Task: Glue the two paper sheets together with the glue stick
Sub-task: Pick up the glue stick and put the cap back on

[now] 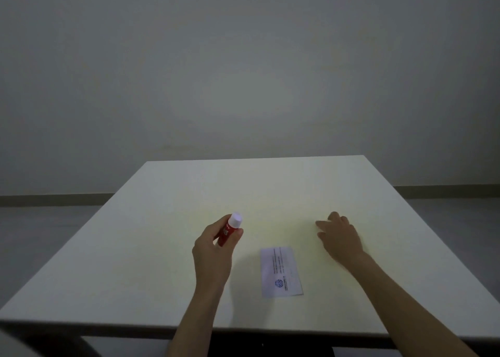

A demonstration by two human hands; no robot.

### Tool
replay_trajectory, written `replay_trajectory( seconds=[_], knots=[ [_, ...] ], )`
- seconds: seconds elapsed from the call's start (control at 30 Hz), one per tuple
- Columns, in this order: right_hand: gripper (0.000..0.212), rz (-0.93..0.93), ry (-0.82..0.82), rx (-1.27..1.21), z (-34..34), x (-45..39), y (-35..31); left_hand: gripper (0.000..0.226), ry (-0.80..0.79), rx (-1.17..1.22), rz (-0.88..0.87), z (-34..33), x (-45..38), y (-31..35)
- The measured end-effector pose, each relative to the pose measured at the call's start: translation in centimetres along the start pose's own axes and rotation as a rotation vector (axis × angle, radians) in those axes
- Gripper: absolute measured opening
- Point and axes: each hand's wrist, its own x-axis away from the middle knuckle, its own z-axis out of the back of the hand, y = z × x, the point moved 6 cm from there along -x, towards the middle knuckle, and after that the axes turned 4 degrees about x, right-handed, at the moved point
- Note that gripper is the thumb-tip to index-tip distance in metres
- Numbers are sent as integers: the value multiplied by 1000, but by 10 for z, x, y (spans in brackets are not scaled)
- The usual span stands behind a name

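Note:
My left hand point(213, 251) grips a red glue stick point(228, 231) with a white cap, held tilted above the white table point(162, 221). A small white paper sheet point(280, 271) with printed text and a blue round logo lies flat on the table between my hands, nearer the front edge. I see only this one sheet; I cannot tell whether a second lies under it. My right hand point(339, 237) rests palm down on the table beyond and to the right of the sheet, fingers apart, holding nothing.
The table's front edge point(243, 329) runs just below my forearms. A plain wall point(243, 72) stands behind the table, with a skirting strip point(54, 198) and grey floor on both sides.

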Motion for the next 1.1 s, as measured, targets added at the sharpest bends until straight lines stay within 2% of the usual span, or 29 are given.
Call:
replay_trajectory(
  seconds=[0.1, 0.17, 0.23, 0.3, 0.37, 0.5, 0.63, 0.73, 0.77, 0.8, 0.9, 0.97, 1.0, 1.1],
  knots=[
    [33, -9, -20, -297, 11, 5, -8, 39, -20, -48, -18, -2, 4, -2],
    [29, 12, -40, -715, 29, 19, -30, 39, -45, -85, -27, -6, 6, -3],
    [18, 92, -64, -1104, 51, 36, -59, 38, -66, -120, -45, -10, 8, -3],
    [18, 205, -114, -1271, 69, 49, -86, 35, -75, -151, -60, -13, 9, -1],
    [24, 282, -130, -1257, 80, 57, -106, 34, -79, -191, -82, -15, 9, 1],
    [29, 350, -7, -1045, 86, 60, -116, 36, -96, -290, -157, -15, 10, 7],
    [13, 407, 46, -841, 84, 63, -121, 33, -145, -333, -190, -17, 14, 6],
    [55, 310, 91, -321, 76, 57, -121, 32, -134, -379, -202, -19, 19, 3],
    [58, 291, 99, -246, 74, 56, -121, 32, -132, -381, -198, -20, 20, 2],
    [55, 310, 85, -271, 72, 57, -121, 31, -126, -373, -190, -21, 21, 2],
    [25, 488, -23, -579, 70, 65, -129, 28, -100, -318, -156, -18, 17, 3],
    [17, 509, -4, -622, 73, 65, -130, 28, -92, -310, -153, -17, 16, 4],
    [22, 462, 39, -568, 75, 64, -128, 28, -92, -322, -160, -17, 16, 4],
    [54, 285, 144, -279, 78, 58, -123, 27, -85, -354, -167, -20, 19, 0]
  ],
)
